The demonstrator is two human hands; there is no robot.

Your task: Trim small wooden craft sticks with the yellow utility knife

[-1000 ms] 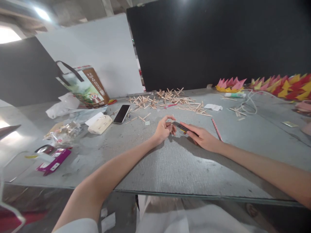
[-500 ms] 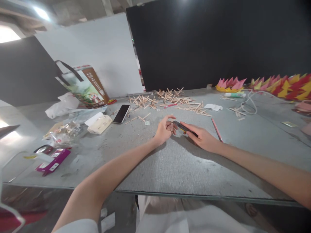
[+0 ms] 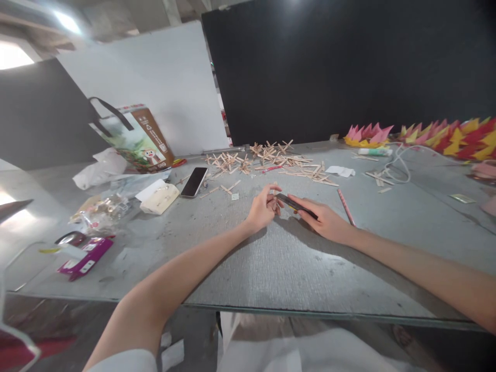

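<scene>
My left hand [image 3: 262,207] is closed in a pinch around a small pale wooden stick, whose tip barely shows between the fingers. In my right hand [image 3: 323,221] is a slim black tool [image 3: 296,204] with a bit of yellow under it; its exact kind is unclear. The tool's front end points left and meets the fingers of my left hand, just above the table. Whether it touches the stick cannot be made out. Behind the hands lies a pile of wooden craft sticks [image 3: 271,155], many joined into star shapes. A pink patterned pencil [image 3: 345,206] rests right of my right hand.
On the grey table [image 3: 248,274], a phone [image 3: 194,182], a tissue pack [image 3: 159,198], a purple package [image 3: 86,259] and a printed bag [image 3: 139,139] stand left. Pink, yellow and red paper shapes [image 3: 461,139], a glue stick [image 3: 374,152] and a white cable [image 3: 405,168] occupy the right.
Almost nothing differs. Both hands keep the same hold and place, with only a tiny shift in view.
</scene>
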